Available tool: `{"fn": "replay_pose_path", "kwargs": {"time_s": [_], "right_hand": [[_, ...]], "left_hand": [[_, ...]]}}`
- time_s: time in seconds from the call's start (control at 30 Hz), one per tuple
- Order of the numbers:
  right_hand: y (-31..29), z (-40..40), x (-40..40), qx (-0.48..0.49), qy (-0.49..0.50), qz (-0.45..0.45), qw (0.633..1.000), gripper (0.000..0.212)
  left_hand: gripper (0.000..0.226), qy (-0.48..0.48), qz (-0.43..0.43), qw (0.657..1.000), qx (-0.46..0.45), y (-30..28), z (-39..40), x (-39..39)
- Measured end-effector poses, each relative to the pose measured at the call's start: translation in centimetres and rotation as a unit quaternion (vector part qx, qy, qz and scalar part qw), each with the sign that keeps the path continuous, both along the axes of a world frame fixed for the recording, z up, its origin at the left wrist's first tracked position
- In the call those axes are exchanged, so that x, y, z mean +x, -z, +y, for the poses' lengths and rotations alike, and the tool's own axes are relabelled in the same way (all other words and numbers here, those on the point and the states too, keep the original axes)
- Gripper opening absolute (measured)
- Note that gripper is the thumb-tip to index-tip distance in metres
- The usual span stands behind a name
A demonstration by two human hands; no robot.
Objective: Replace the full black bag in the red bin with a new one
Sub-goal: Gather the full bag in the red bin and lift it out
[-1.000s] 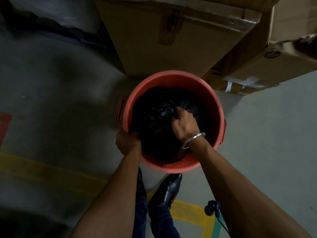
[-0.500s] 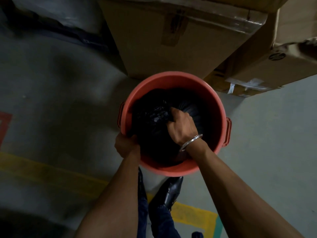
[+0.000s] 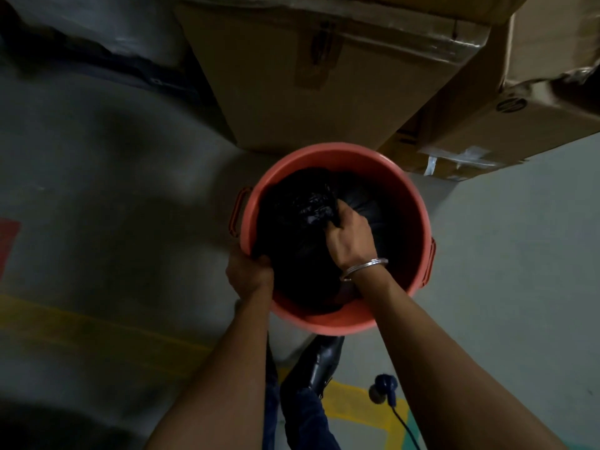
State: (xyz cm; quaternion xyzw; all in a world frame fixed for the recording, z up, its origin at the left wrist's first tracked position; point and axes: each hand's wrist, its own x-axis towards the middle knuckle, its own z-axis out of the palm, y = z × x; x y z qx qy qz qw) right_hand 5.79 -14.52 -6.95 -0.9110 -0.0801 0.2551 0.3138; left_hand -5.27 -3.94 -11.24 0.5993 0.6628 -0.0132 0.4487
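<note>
I see one red bin [image 3: 418, 222] on the floor [image 3: 97, 177] with one full black bag [image 3: 292, 254] sitting inside it, and my right hand [image 3: 349, 235] has its grip curled tight round the gathered neck of that bag. My left hand [image 3: 248, 271] wraps its fingers over the near-left rim of the bin. Behind stand three cardboard boxes [image 3: 308, 76], and I count one silver bangle [image 3: 363, 267] on the right wrist and one black shoe [image 3: 319, 362] below.
</note>
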Motion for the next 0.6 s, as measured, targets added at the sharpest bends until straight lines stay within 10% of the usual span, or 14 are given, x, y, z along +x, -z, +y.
{"fn": "replay_pose_path", "kwargs": {"time_s": [0.6], "right_hand": [[-1.2, -0.1, -0.3, -0.033, 0.006, 0.045, 0.998, 0.036]], "left_hand": [[0.029, -0.214, 0.01, 0.976, -0.031, 0.1, -4.6, -2.0]]}}
